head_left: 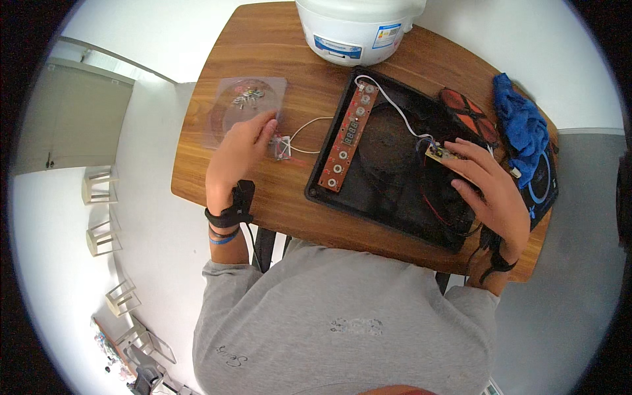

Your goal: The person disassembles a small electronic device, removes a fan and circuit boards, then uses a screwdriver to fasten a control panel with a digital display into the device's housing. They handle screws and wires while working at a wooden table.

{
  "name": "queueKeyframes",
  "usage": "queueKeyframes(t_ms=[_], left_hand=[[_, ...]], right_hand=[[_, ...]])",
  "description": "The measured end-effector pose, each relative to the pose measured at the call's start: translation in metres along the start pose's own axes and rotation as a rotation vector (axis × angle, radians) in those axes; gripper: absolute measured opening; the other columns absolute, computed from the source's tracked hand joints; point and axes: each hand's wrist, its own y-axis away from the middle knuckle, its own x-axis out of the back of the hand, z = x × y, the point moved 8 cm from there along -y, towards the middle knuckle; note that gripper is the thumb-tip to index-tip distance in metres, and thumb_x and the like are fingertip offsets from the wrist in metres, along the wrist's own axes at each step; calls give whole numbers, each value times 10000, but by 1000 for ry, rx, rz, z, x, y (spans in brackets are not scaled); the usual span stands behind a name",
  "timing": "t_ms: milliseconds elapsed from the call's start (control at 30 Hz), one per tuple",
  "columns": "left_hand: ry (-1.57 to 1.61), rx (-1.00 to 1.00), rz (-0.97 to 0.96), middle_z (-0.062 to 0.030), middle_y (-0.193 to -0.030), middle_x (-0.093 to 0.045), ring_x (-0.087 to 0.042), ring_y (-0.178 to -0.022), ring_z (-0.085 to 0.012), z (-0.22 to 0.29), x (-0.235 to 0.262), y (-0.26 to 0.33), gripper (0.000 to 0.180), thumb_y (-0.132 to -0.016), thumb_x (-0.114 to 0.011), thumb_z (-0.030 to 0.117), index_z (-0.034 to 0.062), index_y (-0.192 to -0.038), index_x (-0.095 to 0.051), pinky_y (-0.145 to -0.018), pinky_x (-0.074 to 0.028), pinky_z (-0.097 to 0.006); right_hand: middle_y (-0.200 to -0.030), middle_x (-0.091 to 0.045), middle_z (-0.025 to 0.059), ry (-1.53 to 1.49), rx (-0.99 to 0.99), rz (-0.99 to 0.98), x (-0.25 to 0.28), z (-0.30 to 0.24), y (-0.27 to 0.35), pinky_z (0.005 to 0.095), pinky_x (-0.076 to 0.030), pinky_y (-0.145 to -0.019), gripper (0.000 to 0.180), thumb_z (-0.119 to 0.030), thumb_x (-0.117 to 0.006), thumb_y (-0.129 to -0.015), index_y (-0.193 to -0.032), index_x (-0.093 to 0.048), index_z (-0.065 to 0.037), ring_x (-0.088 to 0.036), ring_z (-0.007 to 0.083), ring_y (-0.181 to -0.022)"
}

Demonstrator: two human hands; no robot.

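White wire joins the board, at the fingertips of my open right hand; a tug could loosen it. Beside my curled left hand is a white piece; whether gripped, I cannot tell.

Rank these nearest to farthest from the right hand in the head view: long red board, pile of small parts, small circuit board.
1. Small circuit board: partly under the right hand.
2. Long red board: left of it, along the black tray's left side.
3. Pile of small parts: far left, ahead of the left hand.
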Motion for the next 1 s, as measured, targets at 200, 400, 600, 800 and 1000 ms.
queueKeyframes(t_ms=[200, 400, 600, 800, 1000], left_hand=[[-110, -171, 212, -260, -1392, -751, -716, -1263, -481, -9, 6, -8, 328, -1164, -602, 181, 2, -1408, -728, -1068, -571, -504], [-303, -275, 308, -227, -1504, -701, -661, -1342, -477, -30, -1, -22, 322, -1097, -619, 83, 3, -1386, -738, -1134, -550, -521], [-326, -174, 222, -210, -1491, -717, -690, -1335, -446, -33, -1, -31, 362, -1048, -617, 20, 22, -1380, -759, -1116, -572, -503], [-219, -128, 287, -188, -1256, -816, -788, -1146, -416, -41, 8, -37, 263, -1009, -680, 7, 32, -1216, -839, -990, -628, -462], [-149, -31, 323, -177, -1116, -854, -853, -991, -312, -32, 16, -35, 172, -990, -803, 57, 22, -1149, -859, -870, -652, -390]], right_hand=[[-1536, -675, 138, -25, -44, -15, -3, 11, -9, 451, -531, -1199, 421, -103, -752, -1053, -1473, -719, -108, -646, 369, -1432], [-1503, -695, 138, -106, -71, -51, -10, 22, -17, 447, -543, -1177, 401, -110, -745, -1064, -1464, -718, -92, -671, 361, -1390], [-1494, -702, 147, -131, -102, -98, -18, 38, -22, 452, -549, -1167, 401, -120, -740, -1069, -1466, -703, -74, -678, 367, -1379], [-1471, -708, 161, -170, -98, -124, -21, 44, -27, 455, -557, -1155, 404, -125, -732, -1074, -1472, -693, -72, -686, 379, -1365], [-1443, -713, 162, -191, -90, -136, -21, 45, -26, 459, -565, -1138, 414, -119, -731, -1069, -1478, -682, -75, -695, 383, -1342]])
